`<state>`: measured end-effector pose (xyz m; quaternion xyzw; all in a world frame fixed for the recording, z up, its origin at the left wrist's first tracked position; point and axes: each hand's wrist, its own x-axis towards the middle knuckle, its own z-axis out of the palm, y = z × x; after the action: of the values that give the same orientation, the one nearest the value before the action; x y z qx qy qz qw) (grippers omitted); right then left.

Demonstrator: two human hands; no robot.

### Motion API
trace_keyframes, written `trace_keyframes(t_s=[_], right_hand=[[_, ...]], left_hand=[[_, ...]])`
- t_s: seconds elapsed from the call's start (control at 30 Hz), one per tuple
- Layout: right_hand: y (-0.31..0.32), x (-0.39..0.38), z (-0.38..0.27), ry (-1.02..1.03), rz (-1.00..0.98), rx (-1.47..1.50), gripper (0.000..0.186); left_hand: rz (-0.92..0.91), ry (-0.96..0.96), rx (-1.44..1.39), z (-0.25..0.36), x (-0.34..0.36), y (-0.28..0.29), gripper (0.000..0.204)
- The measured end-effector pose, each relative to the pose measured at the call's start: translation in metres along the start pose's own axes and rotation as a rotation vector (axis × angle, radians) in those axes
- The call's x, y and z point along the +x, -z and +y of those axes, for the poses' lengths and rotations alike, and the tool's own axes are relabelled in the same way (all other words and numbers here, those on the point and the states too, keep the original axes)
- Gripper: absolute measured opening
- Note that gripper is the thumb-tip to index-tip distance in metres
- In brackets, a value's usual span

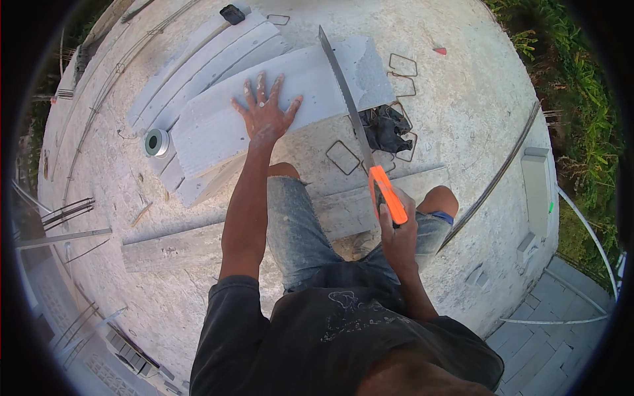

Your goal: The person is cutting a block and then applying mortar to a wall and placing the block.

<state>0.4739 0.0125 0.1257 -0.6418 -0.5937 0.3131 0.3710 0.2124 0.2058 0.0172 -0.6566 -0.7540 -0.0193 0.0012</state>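
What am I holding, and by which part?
Your right hand holds a grey-bladed handsaw by its orange-and-black handle; your left hand holds nothing.

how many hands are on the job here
2: the left hand lies spread flat on the pale slab; the right hand grips the orange-handled saw by its handle.

An orange-handled handsaw [360, 129] slants across the right part of a long, pale-grey block [309, 82].

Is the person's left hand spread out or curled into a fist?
Spread: the left hand lies palm down on the pale slab, its fingers fanned apart with gaps showing between them.
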Motion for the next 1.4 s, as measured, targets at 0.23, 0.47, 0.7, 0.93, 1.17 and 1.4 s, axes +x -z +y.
trace_keyframes(t_s=[0.23,0.47,0.7,0.93,1.17,1.4], right_hand=[[-0.042,0.157,-0.016,-0.085,-0.035,-0.052,0.038],[0.013,-0.021,0.007,0.144,0.053,-0.005,0.043],[-0.039,0.115,0.001,0.000,0.005,-0.068,0.041],[0.026,-0.050,0.005,-0.095,-0.012,-0.054,0.046],[-0.033,0.073,0.022,0.027,0.056,0.014,0.043],[0.016,-0.056,0.014,-0.063,-0.007,-0.027,0.042]], left_hand=[[-0.038,-0.041,-0.031,0.010,0.017,-0.005,0.075],[-0.038,-0.008,0.004,-0.005,-0.008,0.000,0.075],[-0.070,-0.029,-0.023,0.011,0.007,-0.009,0.077],[0.051,-0.033,-0.011,-0.005,0.005,-0.005,0.076],[-0.040,-0.053,-0.008,0.015,0.008,-0.016,0.076],[0.024,-0.034,-0.003,-0.005,0.008,-0.009,0.077]])
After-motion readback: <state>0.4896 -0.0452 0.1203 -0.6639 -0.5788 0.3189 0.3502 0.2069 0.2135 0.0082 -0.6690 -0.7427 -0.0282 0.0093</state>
